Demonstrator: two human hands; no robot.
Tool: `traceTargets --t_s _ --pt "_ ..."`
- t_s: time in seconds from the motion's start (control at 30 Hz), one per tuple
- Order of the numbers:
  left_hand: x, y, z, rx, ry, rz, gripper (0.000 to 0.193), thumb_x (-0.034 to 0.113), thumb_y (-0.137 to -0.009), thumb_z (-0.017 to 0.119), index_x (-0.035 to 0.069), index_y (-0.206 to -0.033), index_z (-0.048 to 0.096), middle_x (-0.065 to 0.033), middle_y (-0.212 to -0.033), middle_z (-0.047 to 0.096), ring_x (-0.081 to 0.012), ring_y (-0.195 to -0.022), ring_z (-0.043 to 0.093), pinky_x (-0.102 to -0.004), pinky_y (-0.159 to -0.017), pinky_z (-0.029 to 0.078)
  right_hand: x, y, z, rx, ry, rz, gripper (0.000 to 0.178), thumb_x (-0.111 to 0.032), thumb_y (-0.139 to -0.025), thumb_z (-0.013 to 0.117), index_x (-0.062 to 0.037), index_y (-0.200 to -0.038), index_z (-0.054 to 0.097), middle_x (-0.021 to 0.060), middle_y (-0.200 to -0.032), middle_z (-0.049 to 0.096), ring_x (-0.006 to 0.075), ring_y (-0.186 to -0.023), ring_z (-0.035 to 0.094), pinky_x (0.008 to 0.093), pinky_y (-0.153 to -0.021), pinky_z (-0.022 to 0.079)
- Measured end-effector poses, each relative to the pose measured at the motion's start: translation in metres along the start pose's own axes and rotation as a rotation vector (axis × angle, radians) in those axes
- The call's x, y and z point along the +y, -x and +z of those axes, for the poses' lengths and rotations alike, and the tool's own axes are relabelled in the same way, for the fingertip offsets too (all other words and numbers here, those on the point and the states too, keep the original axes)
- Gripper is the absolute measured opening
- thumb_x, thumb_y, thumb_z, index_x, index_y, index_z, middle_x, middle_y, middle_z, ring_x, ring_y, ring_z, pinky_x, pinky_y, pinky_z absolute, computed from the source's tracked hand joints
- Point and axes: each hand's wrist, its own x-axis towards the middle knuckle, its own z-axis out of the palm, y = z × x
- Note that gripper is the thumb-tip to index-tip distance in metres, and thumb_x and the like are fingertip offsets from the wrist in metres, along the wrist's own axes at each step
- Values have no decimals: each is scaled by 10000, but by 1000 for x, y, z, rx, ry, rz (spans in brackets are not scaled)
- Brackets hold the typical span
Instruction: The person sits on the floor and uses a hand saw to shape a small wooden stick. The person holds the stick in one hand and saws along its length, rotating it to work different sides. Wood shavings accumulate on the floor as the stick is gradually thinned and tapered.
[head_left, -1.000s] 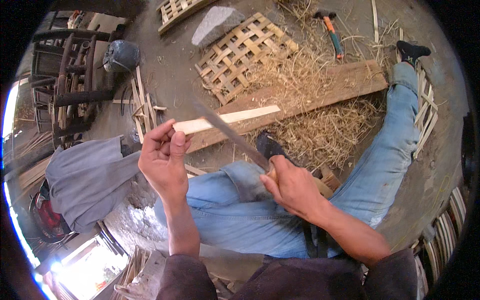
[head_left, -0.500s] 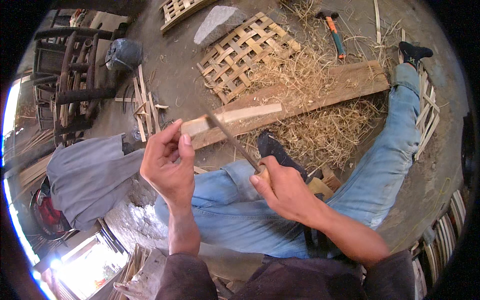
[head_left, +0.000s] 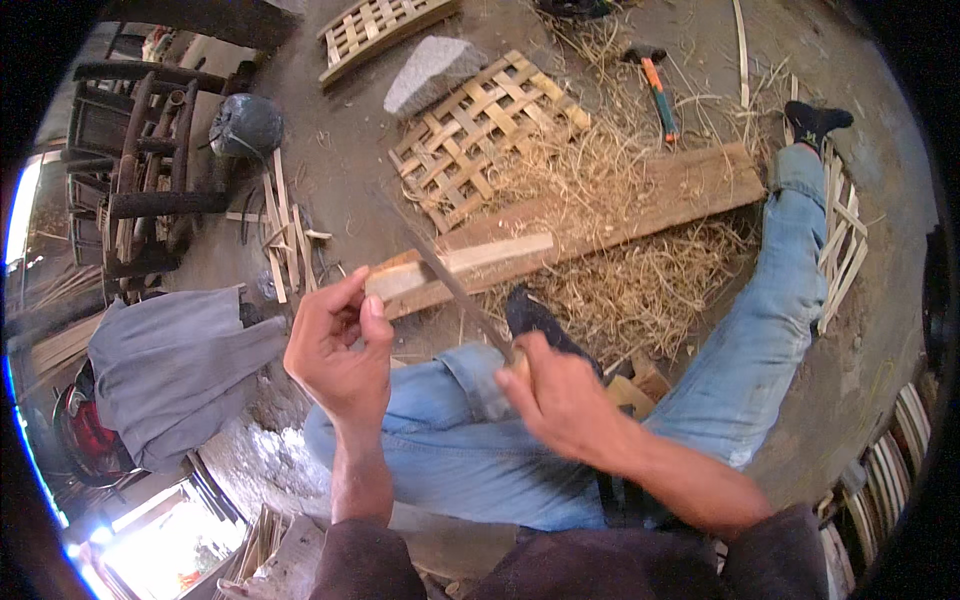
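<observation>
My left hand (head_left: 345, 350) is closed in a pinch on the near left end of a pale flat wood strip (head_left: 500, 252). The strip lies slanting over a broad wooden board (head_left: 700, 182). My right hand (head_left: 565, 395) is wrapped round the light wooden handle of a long-bladed knife (head_left: 462, 302). The dark blade crosses the strip, close to the left fingertips. Its tip is blurred, and I cannot tell whether the edge touches the wood. Curly shavings (head_left: 640, 270) cover part of the board and lie heaped below it.
Beyond the board lie a woven slat panel (head_left: 470, 145), a grey stone (head_left: 430, 75) and a hammer (head_left: 658, 95). My outstretched leg (head_left: 775, 300) flanks the board on the right. Grey cloth (head_left: 170, 370), loose sticks (head_left: 280, 230) and a dark wooden chair (head_left: 140, 160) are at left.
The whole view has shifted, with the surroundings sitting slightly lower in the picture. The knife stays across the strip, and both hands keep their hold.
</observation>
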Motion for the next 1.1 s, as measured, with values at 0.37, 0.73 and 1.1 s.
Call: traceTargets --t_s 0.37,0.73,1.1 --pt "-3 0 0 15 -69 145 187 4 -857 614 10 -1034 674 -66 -952 627 -93 -828 603 -200 -633 508 3 20 -15 -24 95 9 394 -334 -920 578 31 -1004 455 304 -788 623 503 -728 614 568 -655 491" --pt "-15 0 10 37 68 116 111 16 -916 608 -9 -1011 659 -95 -1018 655 -142 -933 624 -253 -766 520 9 20 -28 -38 104 15 413 -327 -925 567 45 -1059 449 301 -768 622 499 -741 617 568 -661 491" --pt "1 -7 19 36 13 122 107 25 -897 639 23 -994 683 -73 -975 656 -112 -855 615 -227 -677 510 21 16 -27 55 116 -31 390 -342 -939 545 32 -989 445 292 -768 620 496 -748 618 563 -649 492"
